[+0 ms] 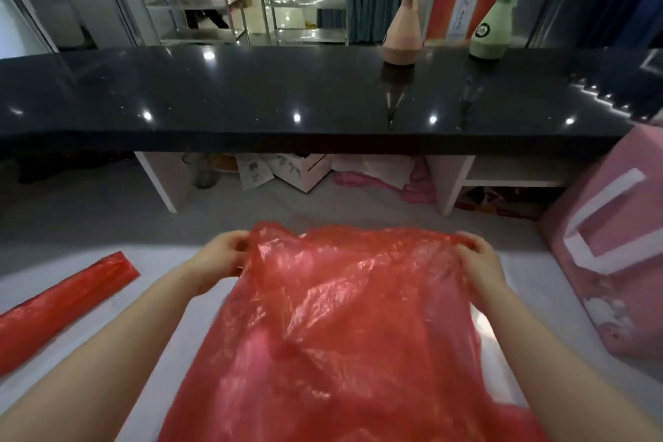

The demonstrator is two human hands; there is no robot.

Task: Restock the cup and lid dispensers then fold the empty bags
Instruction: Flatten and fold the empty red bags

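My left hand [224,255] and right hand [475,257] each pinch a far corner of the red bag [341,334], which is spread between my arms over the white surface [150,344], its long axis running towards me; a folded bag [61,309] lies by the left edge.

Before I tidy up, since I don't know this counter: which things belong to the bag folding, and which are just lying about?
Job:
red bag, held by left hand and right hand
folded red bag

Lying about:
pink bottle
green bottle
pink box
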